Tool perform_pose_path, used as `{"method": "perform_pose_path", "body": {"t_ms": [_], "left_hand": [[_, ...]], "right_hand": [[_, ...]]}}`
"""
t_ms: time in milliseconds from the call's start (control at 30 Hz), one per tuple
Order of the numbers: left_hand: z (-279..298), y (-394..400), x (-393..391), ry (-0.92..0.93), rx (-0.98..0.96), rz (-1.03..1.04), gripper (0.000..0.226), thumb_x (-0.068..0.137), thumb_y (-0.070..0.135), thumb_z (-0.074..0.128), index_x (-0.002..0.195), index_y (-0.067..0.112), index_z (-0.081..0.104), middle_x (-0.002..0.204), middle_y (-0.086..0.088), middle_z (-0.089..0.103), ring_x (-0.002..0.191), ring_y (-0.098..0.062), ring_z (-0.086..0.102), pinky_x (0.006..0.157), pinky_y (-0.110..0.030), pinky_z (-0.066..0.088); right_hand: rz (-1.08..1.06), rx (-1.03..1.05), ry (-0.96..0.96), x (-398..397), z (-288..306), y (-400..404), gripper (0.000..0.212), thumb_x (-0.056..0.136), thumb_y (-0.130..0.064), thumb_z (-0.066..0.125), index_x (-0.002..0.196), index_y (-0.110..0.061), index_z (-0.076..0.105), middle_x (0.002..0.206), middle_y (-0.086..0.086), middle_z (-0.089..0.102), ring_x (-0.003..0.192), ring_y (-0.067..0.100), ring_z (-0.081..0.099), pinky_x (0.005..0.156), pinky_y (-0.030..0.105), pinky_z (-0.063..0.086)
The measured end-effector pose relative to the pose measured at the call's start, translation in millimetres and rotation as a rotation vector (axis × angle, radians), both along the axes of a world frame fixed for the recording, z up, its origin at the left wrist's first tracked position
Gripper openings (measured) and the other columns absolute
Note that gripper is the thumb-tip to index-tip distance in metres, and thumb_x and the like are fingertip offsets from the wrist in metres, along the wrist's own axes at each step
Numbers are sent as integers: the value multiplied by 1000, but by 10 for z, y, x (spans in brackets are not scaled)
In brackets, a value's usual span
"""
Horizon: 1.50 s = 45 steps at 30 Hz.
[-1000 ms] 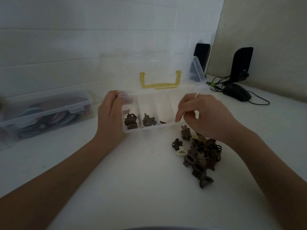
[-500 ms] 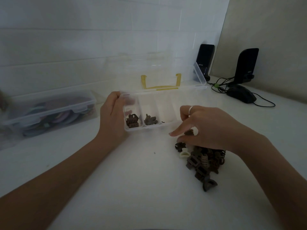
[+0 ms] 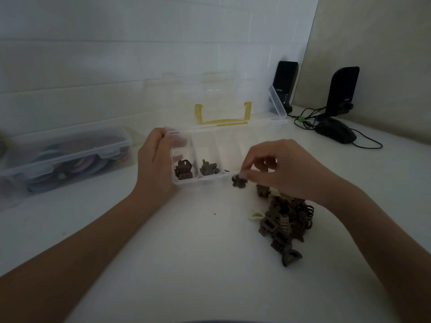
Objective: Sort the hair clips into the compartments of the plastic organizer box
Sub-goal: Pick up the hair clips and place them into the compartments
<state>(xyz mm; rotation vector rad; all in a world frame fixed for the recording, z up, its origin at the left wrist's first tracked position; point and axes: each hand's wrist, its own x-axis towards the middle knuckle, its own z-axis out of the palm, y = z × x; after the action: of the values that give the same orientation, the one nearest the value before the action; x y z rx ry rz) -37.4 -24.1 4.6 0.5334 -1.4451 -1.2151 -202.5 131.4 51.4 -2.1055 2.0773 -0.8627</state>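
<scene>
Pinching a small brown flower-shaped hair clip (image 3: 239, 181) between thumb and forefinger, the right hand (image 3: 286, 169) holds it just outside the near wall of the clear organizer box (image 3: 205, 181). The left hand (image 3: 155, 163) grips the box's left end, fingers curled over the rim. Only a few clips lie in the two leftmost compartments; the pile of hair clips (image 3: 285, 217) on the table looks mostly unsorted, so I judge the task barely begun.

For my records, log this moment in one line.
left hand holds organizer box | right hand pinches flower clip | pile remains
</scene>
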Motion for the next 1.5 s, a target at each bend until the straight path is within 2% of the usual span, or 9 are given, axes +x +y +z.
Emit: {"method": "perform_pose_path", "body": {"t_ms": [133,233,400,633,800,1100,1233,1400,1500], "left_hand": [[-35,-24,8,-13,-41,-2,12,80,31,50,80,25,60,89,1,65,92,-16,62,80,-37,54],[-47,-43,4,-21,-62,8,15,83,28,46,82,25,60,89,4,66,90,-15,62,78,-33,52],[-55,-19,16,-35,-136,18,18,89,24,41,87,27,58,89,15,63,90,-8,60,80,-32,52],[-60,23,20,-49,-247,-3,17,86,24,41,91,28,56,94,22,60,94,-8,58,80,-31,53],[-62,20,18,-44,-257,-11,18,83,33,41,91,28,56,95,21,60,94,-8,58,80,-32,52],[-71,45,-20,-50,-259,-9,16,84,30,42,90,28,56,93,22,61,94,-9,59,79,-30,52],[-64,71,-24,-58,-285,-15,17,84,31,41,92,27,55,95,19,60,93,-9,59,79,-32,53],[-48,78,-28,-56,-250,5,18,83,34,42,88,30,58,92,19,62,91,-9,60,79,-34,54],[-45,61,-24,-54,-206,12,16,85,29,44,86,31,60,87,22,63,88,-8,60,80,-36,55]], "right_hand": [[-117,-146,-397,2,-27,-65,16,82,-27,70,70,-16,66,49,-7,50,43,4,36,45,14,32],[-168,-152,-474,-38,-42,-81,16,82,-27,69,73,-13,68,43,-9,42,39,4,30,41,11,27],[-168,-234,-448,-56,-56,-85,14,83,-24,69,75,-12,69,36,-12,40,37,5,32,43,10,29],[-150,-435,-247,90,-145,-68,9,84,-23,67,76,-19,66,47,-1,43,45,10,35,47,16,29],[-173,-477,-184,77,-175,-77,8,85,-25,66,79,-20,67,47,-4,45,46,12,38,47,18,29],[-131,-622,-123,270,-219,-160,3,85,-21,66,83,-18,67,53,-5,48,48,7,40,50,14,32],[-150,-481,67,322,-292,-292,8,85,-29,65,93,-27,64,62,-12,47,50,0,43,51,20,38],[-122,-445,-73,177,-217,-178,5,85,-29,66,87,-27,62,59,-9,52,50,8,46,54,24,43],[4,-179,-123,70,-95,-33,9,80,-31,70,77,-24,65,50,-9,51,43,7,42,51,17,37]]}}
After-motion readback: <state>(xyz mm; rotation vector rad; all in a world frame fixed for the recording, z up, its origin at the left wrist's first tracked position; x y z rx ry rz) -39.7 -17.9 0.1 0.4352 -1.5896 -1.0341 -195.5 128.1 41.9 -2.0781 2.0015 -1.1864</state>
